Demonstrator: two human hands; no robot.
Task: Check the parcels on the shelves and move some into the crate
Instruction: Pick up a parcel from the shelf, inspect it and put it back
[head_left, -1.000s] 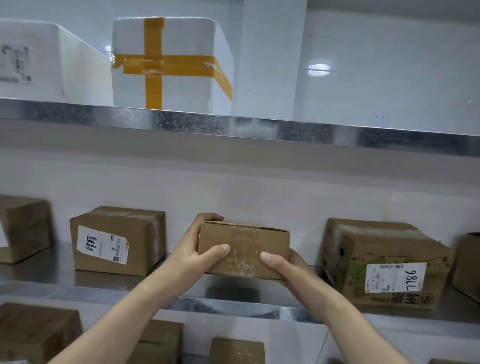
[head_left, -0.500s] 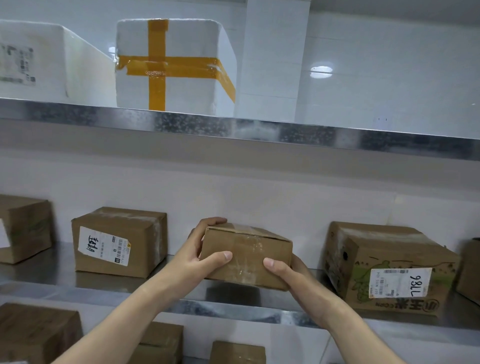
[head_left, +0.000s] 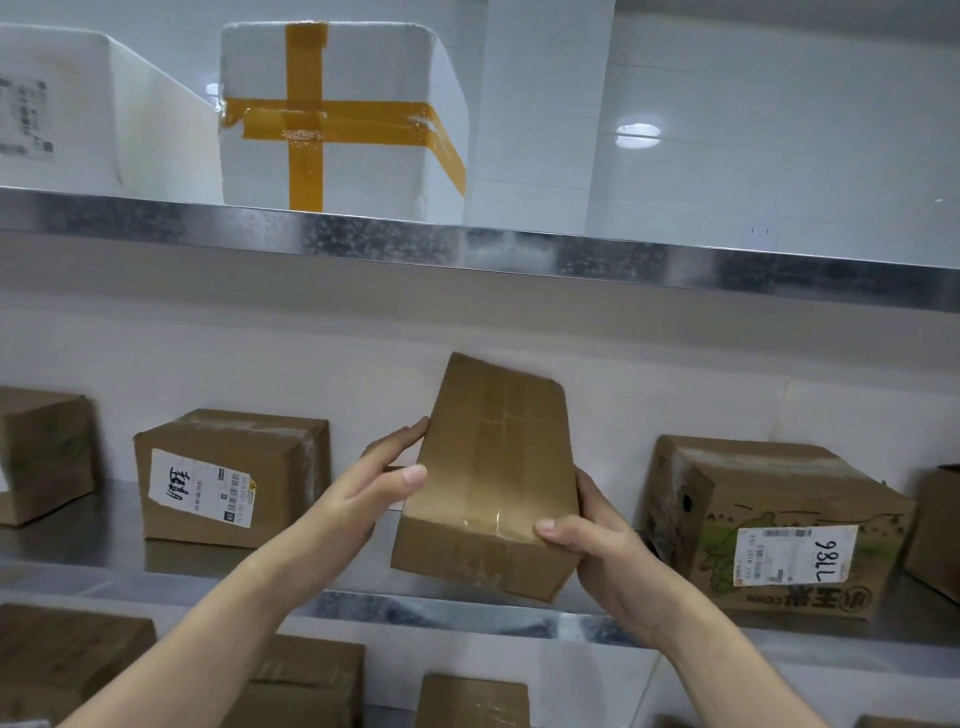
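Note:
A small plain cardboard parcel (head_left: 493, 478) sealed with clear tape is held in front of the middle shelf (head_left: 467, 608), tipped so its taped broad face points at me. My left hand (head_left: 379, 488) grips its left side, thumb on the front. My right hand (head_left: 597, 540) holds its lower right corner. No label shows on the faces I can see. The crate is out of view.
On the middle shelf stand a labelled brown box (head_left: 228, 478) at left, a printed corn box marked 98LL (head_left: 774, 530) at right, and partial boxes at both edges. Two white foam boxes (head_left: 332, 114) sit on the top shelf. More cartons (head_left: 67, 660) lie on the shelf below.
The parcel has been lifted off the shelf and rotated towards me, its far end tipping up, so the top face now shows. Both hands kept their grip.

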